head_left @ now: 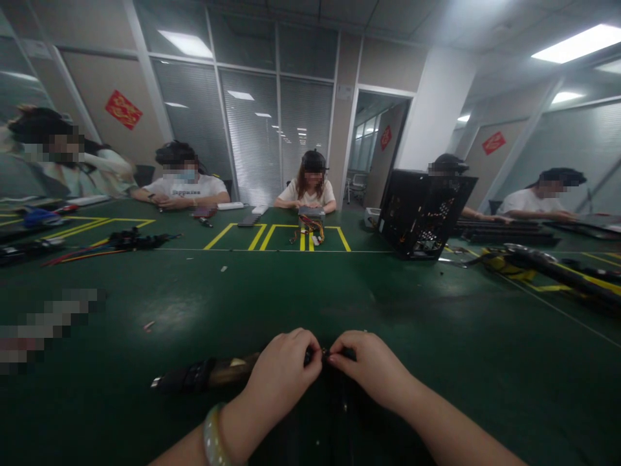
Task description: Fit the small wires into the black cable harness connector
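My left hand [286, 362], with a pale green bangle [213, 435] at its wrist, is closed, its thumb and fingers pinched together. Facing it, my right hand [371, 364] is pinched shut too. Between the fingertips of both hands sits a small dark piece [325, 353], with dark bits showing on either side; its kind is too small to make out. A long dark rod-like tool [194, 377] with a metal tip and a brownish section lies on the green table, its right end hidden behind my left hand.
A black computer case [422, 213] stands at the back right. Cables [126, 241] lie at the left, and a power supply with coloured wires [311, 223] sits before a person opposite. A black and yellow object [548, 268] is at the right. Other people sit around the green table [301, 291].
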Demonstrator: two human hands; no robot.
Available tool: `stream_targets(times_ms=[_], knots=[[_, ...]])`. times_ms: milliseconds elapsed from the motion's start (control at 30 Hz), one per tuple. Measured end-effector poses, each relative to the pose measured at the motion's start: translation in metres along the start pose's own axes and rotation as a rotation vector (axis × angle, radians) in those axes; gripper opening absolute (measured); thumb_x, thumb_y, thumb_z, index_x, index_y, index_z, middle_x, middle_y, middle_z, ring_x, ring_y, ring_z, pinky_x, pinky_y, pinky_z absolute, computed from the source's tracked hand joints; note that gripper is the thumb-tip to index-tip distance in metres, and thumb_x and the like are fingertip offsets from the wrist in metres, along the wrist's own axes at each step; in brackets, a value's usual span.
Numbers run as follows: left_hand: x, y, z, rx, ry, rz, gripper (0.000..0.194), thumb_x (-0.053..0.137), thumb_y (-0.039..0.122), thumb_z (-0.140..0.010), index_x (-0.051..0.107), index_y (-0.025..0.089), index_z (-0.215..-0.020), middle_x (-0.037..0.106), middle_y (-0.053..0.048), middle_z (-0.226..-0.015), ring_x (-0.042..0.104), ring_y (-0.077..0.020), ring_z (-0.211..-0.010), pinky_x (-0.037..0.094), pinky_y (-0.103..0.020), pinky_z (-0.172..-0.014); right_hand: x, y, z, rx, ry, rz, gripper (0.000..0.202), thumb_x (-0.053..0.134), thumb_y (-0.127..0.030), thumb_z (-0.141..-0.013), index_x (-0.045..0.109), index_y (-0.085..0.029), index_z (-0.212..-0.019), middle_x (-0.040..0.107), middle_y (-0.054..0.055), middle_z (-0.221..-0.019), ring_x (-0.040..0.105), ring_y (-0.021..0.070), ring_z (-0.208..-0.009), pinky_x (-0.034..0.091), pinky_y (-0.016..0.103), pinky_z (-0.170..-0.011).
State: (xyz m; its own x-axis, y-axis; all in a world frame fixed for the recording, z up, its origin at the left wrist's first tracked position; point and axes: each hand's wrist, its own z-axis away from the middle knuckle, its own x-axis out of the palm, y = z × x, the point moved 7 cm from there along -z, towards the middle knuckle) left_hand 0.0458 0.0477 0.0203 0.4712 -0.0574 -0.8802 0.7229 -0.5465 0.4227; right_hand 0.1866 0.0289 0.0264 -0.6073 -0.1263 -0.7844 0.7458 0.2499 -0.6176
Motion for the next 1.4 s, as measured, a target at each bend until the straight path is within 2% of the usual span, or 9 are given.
stream_targets(times_ms=[200,333,467,600,767,900,1167,1300,1400], knots=[[-0.001,0.001,0.001,0.025,-0.097,0.063,0.010,0.054,0.024,-0.083,0.064,0.023,-0.083,0.064,0.002,-0.084,0.059,-0.0175,-0.079,0.040,-0.031,-0.072,0.005,0.006,0.007,0.068,-0.110,-0.016,0.010,0.068,-0.032,-0.083,0.074,-0.025,-0.087,0.072,-0.003,-0.083,0.064,0.0153,-0.075,0.039,0.023,-0.064],[0.002,-0.001,0.001,-0.010,-0.097,0.035,0.012,0.054,0.025,-0.083,0.065,0.022,-0.084,0.065,-0.001,-0.086,0.059,-0.0186,-0.081,0.040,-0.031,-0.074,0.006,0.006,0.007,0.068,-0.068,0.034,0.008,0.068,-0.030,-0.083,0.074,-0.026,-0.087,0.072,-0.003,-0.081,0.064,0.0147,-0.074,0.038,0.022,-0.063],[0.001,-0.002,-0.003,-0.013,-0.055,0.004,0.012,0.052,0.025,-0.084,0.064,0.021,-0.085,0.064,-0.001,-0.086,0.059,-0.0188,-0.081,0.039,-0.032,-0.075,0.006,0.010,-0.002,0.052,0.019,0.034,0.007,0.069,-0.029,-0.082,0.074,-0.024,-0.085,0.071,-0.003,-0.084,0.063,0.0153,-0.080,0.039,0.022,-0.069],[-0.001,0.000,-0.003,0.000,-0.034,-0.008,0.012,0.051,0.025,-0.085,0.063,0.021,-0.085,0.063,-0.001,-0.085,0.058,-0.0187,-0.080,0.039,-0.031,-0.073,0.011,0.018,-0.005,0.079,-0.014,-0.086,0.010,0.067,-0.030,-0.084,0.072,-0.023,-0.086,0.071,-0.003,-0.083,0.063,0.0127,-0.074,0.040,0.019,-0.063],[0.001,0.003,0.003,0.038,-0.061,0.024,0.009,0.052,0.023,-0.083,0.061,0.021,-0.084,0.062,-0.001,-0.084,0.057,-0.0183,-0.080,0.038,-0.031,-0.073,0.011,0.015,0.001,0.069,-0.054,-0.047,0.011,0.067,-0.032,-0.081,0.072,-0.022,-0.083,0.070,-0.003,-0.077,0.062,0.0120,-0.069,0.037,0.019,-0.056],[0.003,0.004,0.003,0.079,-0.063,0.039,0.007,0.053,0.022,-0.083,0.060,0.022,-0.083,0.061,0.001,-0.084,0.056,-0.0179,-0.079,0.038,-0.030,-0.072,0.011,0.013,0.002,0.064,-0.003,-0.048,0.009,0.068,-0.030,-0.079,0.072,-0.022,-0.080,0.069,-0.003,-0.074,0.061,0.0122,-0.068,0.037,0.020,-0.058],[0.002,0.003,0.002,0.079,-0.021,0.044,0.007,0.052,0.019,-0.083,0.058,0.021,-0.083,0.060,0.000,-0.083,0.056,-0.0180,-0.079,0.037,-0.031,-0.072,0.028,0.031,-0.007,0.163,-0.022,-0.368,0.015,0.068,-0.030,-0.078,0.075,-0.018,-0.083,0.070,0.000,-0.074,0.061,0.0139,-0.067,0.041,0.019,-0.058],[-0.001,0.002,0.004,0.044,-0.022,0.061,0.005,0.053,0.020,-0.082,0.058,0.022,-0.083,0.059,0.000,-0.083,0.055,-0.0178,-0.078,0.037,-0.031,-0.070,0.029,0.030,-0.008,0.147,-0.002,-0.355,0.013,0.067,-0.027,-0.079,0.075,-0.018,-0.082,0.071,0.000,-0.076,0.062,0.0148,-0.069,0.042,0.021,-0.062],[-0.004,0.004,0.006,0.028,-0.020,0.060,0.005,0.053,0.020,-0.081,0.057,0.022,-0.082,0.059,0.001,-0.083,0.055,-0.0175,-0.078,0.037,-0.031,-0.071,0.025,0.021,-0.007,0.090,0.019,-0.299,0.010,0.067,-0.026,-0.080,0.075,-0.020,-0.081,0.072,-0.001,-0.078,0.064,0.0155,-0.074,0.042,0.023,-0.071]])
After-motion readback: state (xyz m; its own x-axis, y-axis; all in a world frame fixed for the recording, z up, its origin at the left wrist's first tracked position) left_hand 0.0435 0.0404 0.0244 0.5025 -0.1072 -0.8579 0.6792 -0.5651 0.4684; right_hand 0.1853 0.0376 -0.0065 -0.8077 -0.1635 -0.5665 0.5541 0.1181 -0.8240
